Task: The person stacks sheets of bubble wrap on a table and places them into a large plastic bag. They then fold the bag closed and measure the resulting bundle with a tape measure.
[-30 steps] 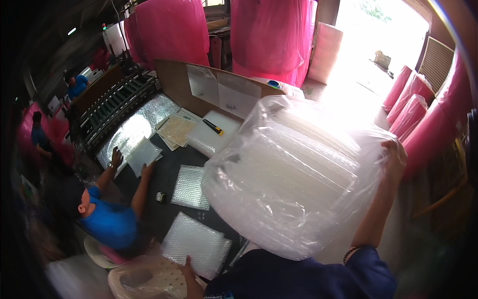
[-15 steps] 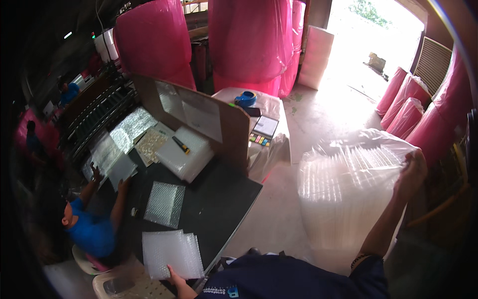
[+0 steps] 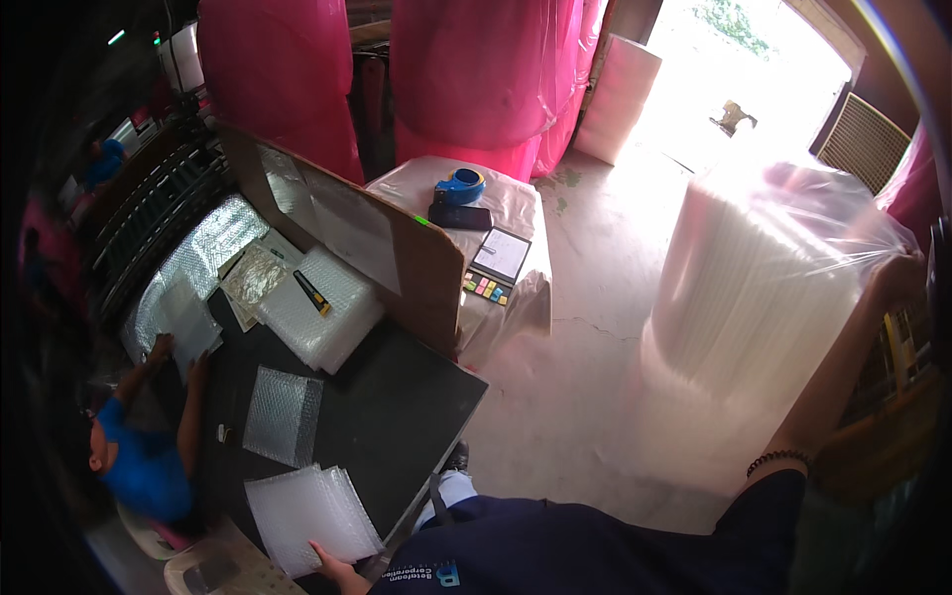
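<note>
At right, fingers (image 3: 895, 270) gripping clear bag (image 3: 764, 288)

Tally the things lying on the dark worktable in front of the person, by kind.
Stacks of clear bubble-wrap sheets: 2
Single bubble-wrap sheet: 1
Utility knife, yellow and black: 1
Total: 4
The left hand rests on the near stack.

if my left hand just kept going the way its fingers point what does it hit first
Almost at once, the stack of bubble-wrap sheets on the black table: the left hand already lies at its near edge, fingers pointing into it. Whether it touches yet is hard to tell.
</note>
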The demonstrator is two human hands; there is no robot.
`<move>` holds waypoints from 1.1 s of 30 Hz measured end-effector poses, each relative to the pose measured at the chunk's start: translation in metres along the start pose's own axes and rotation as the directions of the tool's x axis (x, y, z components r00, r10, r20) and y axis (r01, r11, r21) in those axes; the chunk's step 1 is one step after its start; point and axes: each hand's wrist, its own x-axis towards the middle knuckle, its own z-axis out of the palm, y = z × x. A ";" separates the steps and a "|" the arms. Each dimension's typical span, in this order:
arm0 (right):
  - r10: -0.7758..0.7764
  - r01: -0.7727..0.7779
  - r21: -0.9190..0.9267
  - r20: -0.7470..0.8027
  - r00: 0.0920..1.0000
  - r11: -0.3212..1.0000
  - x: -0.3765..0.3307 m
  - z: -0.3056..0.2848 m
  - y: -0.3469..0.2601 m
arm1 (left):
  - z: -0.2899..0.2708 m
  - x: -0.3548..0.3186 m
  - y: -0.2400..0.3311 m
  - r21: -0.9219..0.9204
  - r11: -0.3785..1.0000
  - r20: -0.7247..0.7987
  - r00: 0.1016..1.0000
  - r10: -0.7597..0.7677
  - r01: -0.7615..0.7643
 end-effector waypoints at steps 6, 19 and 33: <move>0.309 -0.341 0.260 0.158 0.938 0.903 -0.016 0.028 -0.021 | 0.003 0.037 -0.023 -0.102 0.993 -0.155 0.987 0.045 -0.062; -0.068 0.057 0.221 0.044 0.997 0.974 -0.055 0.062 -0.117 | 0.031 -0.024 -0.078 -0.405 0.905 -0.089 0.991 0.102 -0.130; 0.480 -0.546 0.823 0.545 0.687 -0.153 -0.145 -0.027 -0.074 | 0.045 -0.069 -0.112 -0.465 0.864 0.084 0.961 0.262 -0.195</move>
